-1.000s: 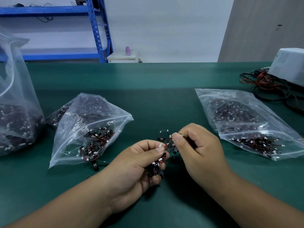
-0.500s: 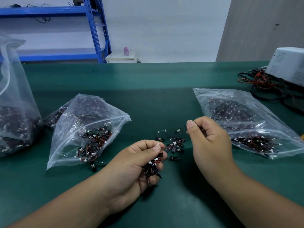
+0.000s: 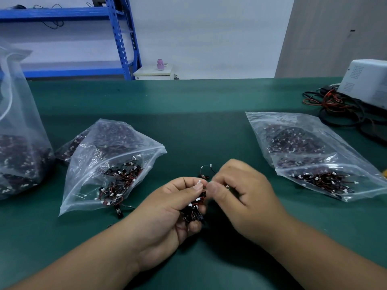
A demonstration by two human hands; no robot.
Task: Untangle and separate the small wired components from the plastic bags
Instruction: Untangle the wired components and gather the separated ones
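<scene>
A: What is seen nearest?

B: A bundle point(image 3: 193, 212) of small wired parts is clutched in the left hand point(image 3: 167, 212). The grip is closed round it, and a white plug point(image 3: 199, 182) is seen at the thumb tip.

A: And the right hand point(image 3: 240, 197)?

B: It is blurred. The fingers are curled and the thumb is brought just beside the left thumb. Whether anything is held in that grip cannot be told.

A: What is found past the hands?

B: One loose piece point(image 3: 204, 173) is laid on the green worktop point(image 3: 188, 105), just beyond the fingers. A left bag point(image 3: 109, 168) and a right bag point(image 3: 310, 155), both clear and filled with more wired parts, are set well apart on either side. A big bag point(image 3: 21, 143) is stood at the left edge.

A: Farther still?

B: A white box point(image 3: 366, 82) with tangled cables point(image 3: 335, 103) is placed far right. A blue rack point(image 3: 117, 38) is seen behind the worktop, far left.
</scene>
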